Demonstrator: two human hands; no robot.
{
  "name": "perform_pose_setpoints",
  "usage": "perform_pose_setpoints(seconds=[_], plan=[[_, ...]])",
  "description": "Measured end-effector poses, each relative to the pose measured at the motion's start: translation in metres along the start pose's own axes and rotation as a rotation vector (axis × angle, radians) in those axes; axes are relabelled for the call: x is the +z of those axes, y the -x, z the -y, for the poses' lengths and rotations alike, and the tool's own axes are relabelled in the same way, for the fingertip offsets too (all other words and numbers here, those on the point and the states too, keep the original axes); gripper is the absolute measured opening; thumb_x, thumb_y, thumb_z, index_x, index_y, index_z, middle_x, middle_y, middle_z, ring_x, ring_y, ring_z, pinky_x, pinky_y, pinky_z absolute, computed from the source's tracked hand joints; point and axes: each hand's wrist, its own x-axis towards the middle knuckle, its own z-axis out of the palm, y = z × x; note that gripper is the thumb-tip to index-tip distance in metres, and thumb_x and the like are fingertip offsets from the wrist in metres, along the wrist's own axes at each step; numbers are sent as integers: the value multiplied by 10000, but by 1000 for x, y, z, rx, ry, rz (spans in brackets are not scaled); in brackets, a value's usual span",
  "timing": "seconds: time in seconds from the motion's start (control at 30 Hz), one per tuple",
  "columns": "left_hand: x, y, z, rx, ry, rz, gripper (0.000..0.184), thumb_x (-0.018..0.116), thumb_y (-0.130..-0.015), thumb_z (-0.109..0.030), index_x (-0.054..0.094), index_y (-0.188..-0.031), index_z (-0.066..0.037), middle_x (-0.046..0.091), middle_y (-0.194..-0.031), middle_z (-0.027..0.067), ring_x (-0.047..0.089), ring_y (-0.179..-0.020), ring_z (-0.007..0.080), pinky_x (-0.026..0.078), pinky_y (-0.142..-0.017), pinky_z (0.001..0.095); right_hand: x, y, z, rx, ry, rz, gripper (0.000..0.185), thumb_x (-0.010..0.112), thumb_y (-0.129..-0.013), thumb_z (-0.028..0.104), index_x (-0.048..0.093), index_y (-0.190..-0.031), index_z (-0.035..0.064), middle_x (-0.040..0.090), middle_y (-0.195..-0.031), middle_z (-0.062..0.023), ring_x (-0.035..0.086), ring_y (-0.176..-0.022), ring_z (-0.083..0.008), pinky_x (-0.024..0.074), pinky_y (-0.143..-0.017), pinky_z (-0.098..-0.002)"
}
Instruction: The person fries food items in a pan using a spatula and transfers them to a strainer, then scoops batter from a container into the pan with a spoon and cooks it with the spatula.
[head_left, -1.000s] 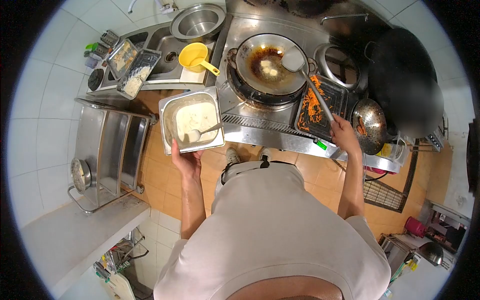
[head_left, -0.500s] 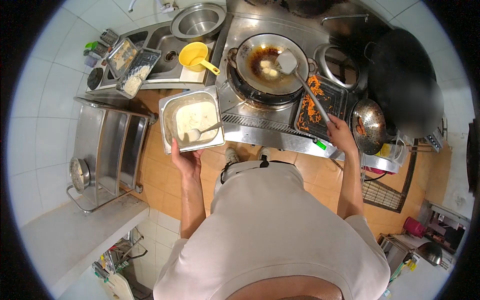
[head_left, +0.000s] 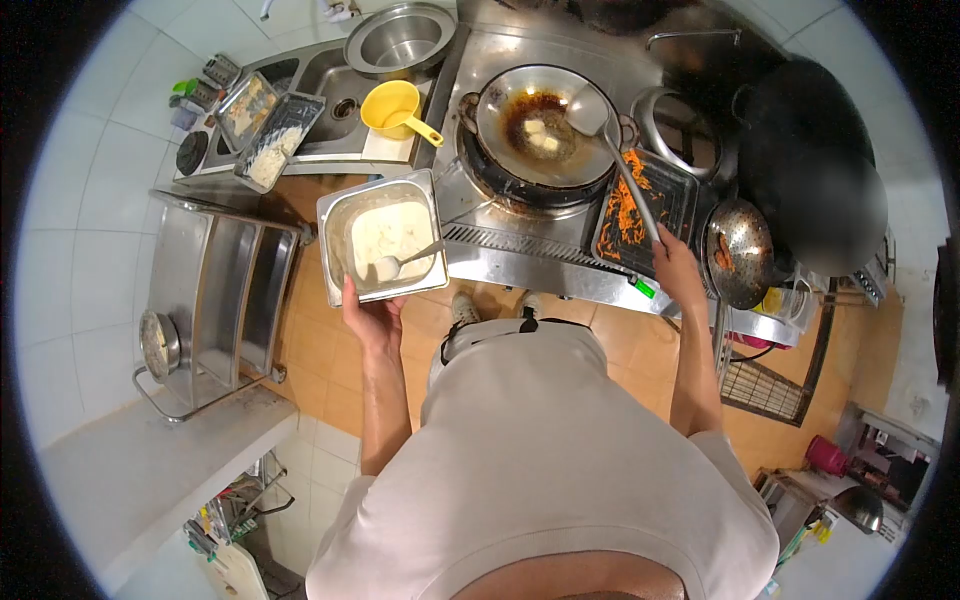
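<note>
My left hand [head_left: 372, 318] grips the near edge of a square steel container [head_left: 330, 225]. Inside is a creamy white mixture [head_left: 400, 228], with a spoon [head_left: 410, 257] resting in it. My right hand [head_left: 677, 268] is wrapped around the long handle of a wok spatula [head_left: 588, 110]. The spatula's blade is over the right side of a wok [head_left: 500, 165] on the stove. Pale yellow lumps [head_left: 541, 136] sit in dark brown, oily liquid at the wok's middle. Under the spatula handle is a black tray [head_left: 676, 205] with shredded orange pieces [head_left: 627, 205].
A perforated ladle [head_left: 738, 255] lies right of the tray. To the left, a yellow dipper [head_left: 390, 108] and a steel basin [head_left: 400, 42] stand by the sink [head_left: 335, 80]. A steel trolley [head_left: 220, 290] stands on the floor at left. A large black wok [head_left: 810, 160] fills the right.
The spatula blade has shifted slightly right and up within the wok, and my right hand has moved a little with it. The left hand and container have stayed nearly still.
</note>
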Motion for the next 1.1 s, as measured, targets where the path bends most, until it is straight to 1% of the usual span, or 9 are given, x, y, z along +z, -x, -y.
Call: perform_pose_setpoints(seconds=[0.17, 0.27, 0.47, 0.57, 0.67, 0.77, 0.87, 0.97, 1.1], plan=[[3, 0, -3, -7, 0, 10, 654, 503, -929, -487, 424, -1368, -10, 528, -1319, 173, 599, -1136, 299, 590, -846, 455, -16, 15, 40, 185, -178, 141, 416, 507, -968, 181, 513, -1363, 51, 626, -748, -187, 624, -588, -281, 480, -543, -378], [1, 0, -2, -4, 1, 16, 656, 505, -927, -490, 424, -1368, -12, 527, -1321, 173, 601, -1133, 299, 592, -840, 448, 8, -1, -5, -71, 10, -19, 411, 508, -969, 183, 517, -1355, 43, 638, -791, -218, 647, -667, -326, 499, -611, -399], [-1, -4, -2, -8, 9, -3, 655, 512, -923, -493, 434, -1359, -10, 533, -1315, 172, 609, -1118, 299, 597, -826, 445, -24, 19, 57, 249, -166, 154, 405, 503, -962, 173, 521, -1340, 30, 641, -875, -273, 652, -819, -404, 496, -751, -432], [1, 0, -3, -9, 3, 1, 651, 515, -922, -491, 439, -1353, -10, 535, -1310, 171, 613, -1109, 297, 598, -822, 445, -2, 5, 17, -54, 26, -52, 407, 500, -962, 164, 519, -1349, 40, 622, -762, -205, 633, -619, -324, 485, -607, -414], [-3, -4, -4, -26, -9, 24, 650, 514, -923, -490, 438, -1352, -9, 533, -1311, 173, 614, -1106, 298, 596, -828, 446, -16, 12, 45, 82, 5, 59, 408, 499, -961, 166, 521, -1349, 40, 633, -780, -209, 635, -615, -320, 483, -613, -411], [-4, -4, -3, -25, -8, 17, 652, 507, -926, -490, 434, -1355, -5, 530, -1313, 176, 613, -1109, 301, 593, -837, 447, -23, 15, 47, 205, -134, 152, 411, 499, -959, 172, 523, -1346, 34, 642, -811, -220, 654, -698, -323, 488, -655, -407], [5, 2, -5, -12, -1, 14, 653, 501, -929, -489, 430, -1357, 0, 530, -1312, 176, 608, -1117, 303, 591, -844, 447, -10, 2, 20, -26, 37, -23, 412, 502, -962, 186, 528, -1339, 21, 652, -838, -225, 658, -747, -331, 491, -691, -403], [3, -2, -5, -20, -3, 20, 653, 496, -931, -486, 426, -1360, 2, 529, -1313, 175, 604, -1125, 304, 590, -849, 446, -16, -2, 17, -12, 93, 4, 410, 496, -963, 185, 532, -1334, 13, 661, -900, -244, 669, -812, -353, 500, -730, -408], [5, -3, -4, -11, -3, 15, 654, 494, -931, -485, 423, -1362, 2, 528, -1316, 175, 604, -1127, 306, 590, -851, 447, -30, 5, 38, 150, -24, 111, 408, 503, -960, 188, 538, -1330, 19, 642, -1073, -287, 644, -994, -404, 487, -849, -424]])
